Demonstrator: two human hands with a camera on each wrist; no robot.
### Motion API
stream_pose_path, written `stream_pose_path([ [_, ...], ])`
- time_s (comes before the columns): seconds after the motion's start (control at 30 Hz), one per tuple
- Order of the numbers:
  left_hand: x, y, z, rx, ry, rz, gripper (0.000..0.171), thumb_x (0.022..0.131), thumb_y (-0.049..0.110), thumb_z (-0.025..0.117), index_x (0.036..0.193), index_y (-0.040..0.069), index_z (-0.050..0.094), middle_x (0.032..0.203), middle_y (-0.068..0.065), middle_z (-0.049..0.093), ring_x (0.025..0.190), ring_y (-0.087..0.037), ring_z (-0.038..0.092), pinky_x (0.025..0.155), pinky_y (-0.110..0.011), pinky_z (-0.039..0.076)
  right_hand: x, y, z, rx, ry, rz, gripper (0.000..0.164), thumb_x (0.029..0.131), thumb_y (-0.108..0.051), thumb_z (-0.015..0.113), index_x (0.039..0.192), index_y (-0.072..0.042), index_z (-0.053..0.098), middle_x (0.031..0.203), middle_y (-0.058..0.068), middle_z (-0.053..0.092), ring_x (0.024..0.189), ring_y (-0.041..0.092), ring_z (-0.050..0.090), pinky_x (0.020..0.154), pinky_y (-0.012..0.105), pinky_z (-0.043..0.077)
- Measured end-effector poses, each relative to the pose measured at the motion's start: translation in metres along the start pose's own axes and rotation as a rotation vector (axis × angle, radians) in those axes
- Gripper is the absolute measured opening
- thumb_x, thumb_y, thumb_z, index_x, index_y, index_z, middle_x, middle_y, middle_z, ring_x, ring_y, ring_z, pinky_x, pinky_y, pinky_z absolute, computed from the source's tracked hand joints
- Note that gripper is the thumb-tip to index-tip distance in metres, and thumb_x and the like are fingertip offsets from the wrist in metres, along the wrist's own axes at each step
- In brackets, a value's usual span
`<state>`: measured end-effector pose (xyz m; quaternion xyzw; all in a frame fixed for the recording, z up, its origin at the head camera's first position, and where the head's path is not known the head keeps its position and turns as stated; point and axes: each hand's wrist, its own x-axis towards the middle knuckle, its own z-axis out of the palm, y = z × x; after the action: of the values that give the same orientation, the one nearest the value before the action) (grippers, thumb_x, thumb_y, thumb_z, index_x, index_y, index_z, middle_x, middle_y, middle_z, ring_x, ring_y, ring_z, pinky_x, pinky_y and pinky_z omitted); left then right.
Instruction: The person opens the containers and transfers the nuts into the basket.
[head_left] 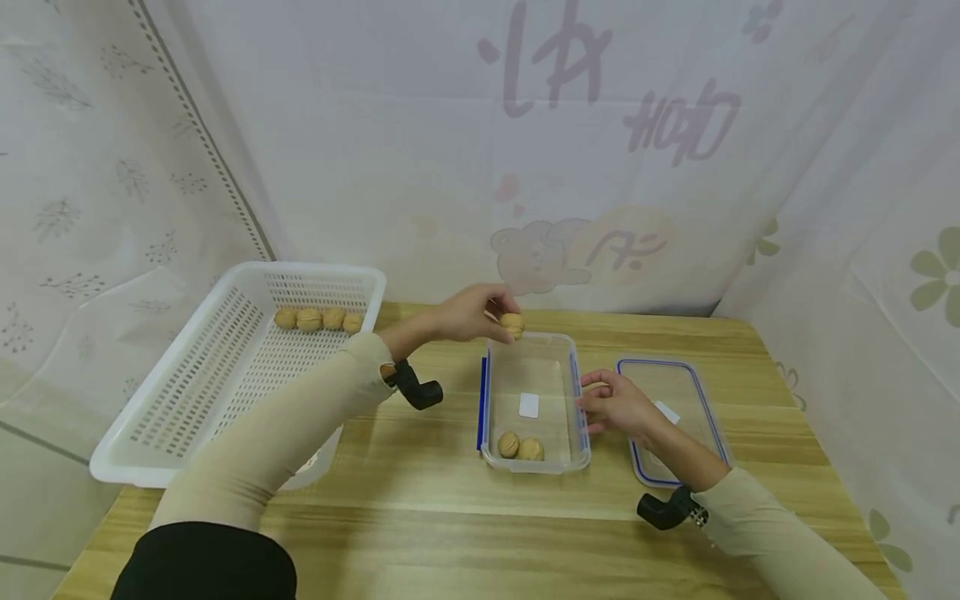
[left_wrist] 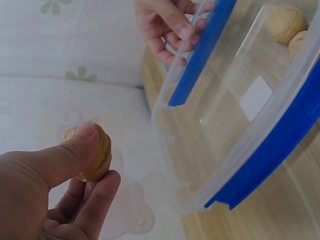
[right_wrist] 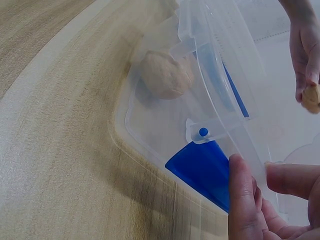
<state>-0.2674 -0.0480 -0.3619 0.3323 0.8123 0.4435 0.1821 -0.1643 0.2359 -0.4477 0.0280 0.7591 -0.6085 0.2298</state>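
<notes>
A walnut is pinched between the thumb and fingers of my left hand, just above the far rim of a clear plastic box. The left wrist view shows the thumb lying across this walnut. My right hand grips the box's right side, with thumb and fingers on either side of its rim in the right wrist view. Inside the box, two walnuts lie at the near end, and a white label shows on the bottom. Blue locking flaps hang along its sides.
On the left stands a white perforated basket with several walnuts in a row at its far end. A clear lid with a blue seal lies right of the box, partly under the right forearm. A printed curtain hangs behind the wooden table.
</notes>
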Motion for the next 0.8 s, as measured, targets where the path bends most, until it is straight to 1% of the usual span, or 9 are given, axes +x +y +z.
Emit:
stream_pose_path([
  [0.23,-0.018,0.0,-0.018,0.002,0.06,0.015,0.029,0.084,-0.006,0.08,0.107,-0.003,0.061,0.108,-0.014,0.064,0.103,-0.029,0.064,0.091,-0.033,0.057,0.0,0.001,0.0,0.001,-0.002,-0.003,0.042,0.099,0.0,0.062,0.135,0.008,0.041,0.1,0.014,0.063,0.083,0.018,0.065,0.068,0.033,0.062],
  [0.43,-0.031,-0.003,-0.029,-0.021,0.091,-0.005,0.031,0.085,-0.007,0.078,0.109,-0.004,0.06,0.112,-0.016,0.063,0.105,-0.031,0.063,0.093,-0.034,0.057,0.001,0.002,-0.001,-0.003,0.003,0.001,0.042,0.099,0.0,0.062,0.135,0.008,0.042,0.102,0.015,0.064,0.082,0.019,0.066,0.067,0.033,0.062],
  [0.67,-0.047,0.001,-0.04,-0.026,0.127,-0.021,0.031,0.085,-0.008,0.078,0.11,-0.006,0.059,0.116,-0.018,0.062,0.108,-0.032,0.063,0.093,-0.032,0.057,0.001,0.002,-0.001,-0.004,0.005,0.001,0.043,0.099,-0.001,0.064,0.135,0.007,0.042,0.101,0.014,0.064,0.082,0.019,0.064,0.068,0.034,0.062],
  [0.8,-0.056,0.0,-0.046,-0.029,0.144,-0.027,0.032,0.086,-0.007,0.077,0.111,-0.007,0.059,0.118,-0.02,0.061,0.109,-0.033,0.062,0.093,-0.032,0.056,0.0,0.002,-0.001,-0.007,0.006,0.004,0.043,0.099,-0.002,0.064,0.135,0.006,0.043,0.099,0.012,0.063,0.083,0.019,0.063,0.069,0.035,0.062],
])
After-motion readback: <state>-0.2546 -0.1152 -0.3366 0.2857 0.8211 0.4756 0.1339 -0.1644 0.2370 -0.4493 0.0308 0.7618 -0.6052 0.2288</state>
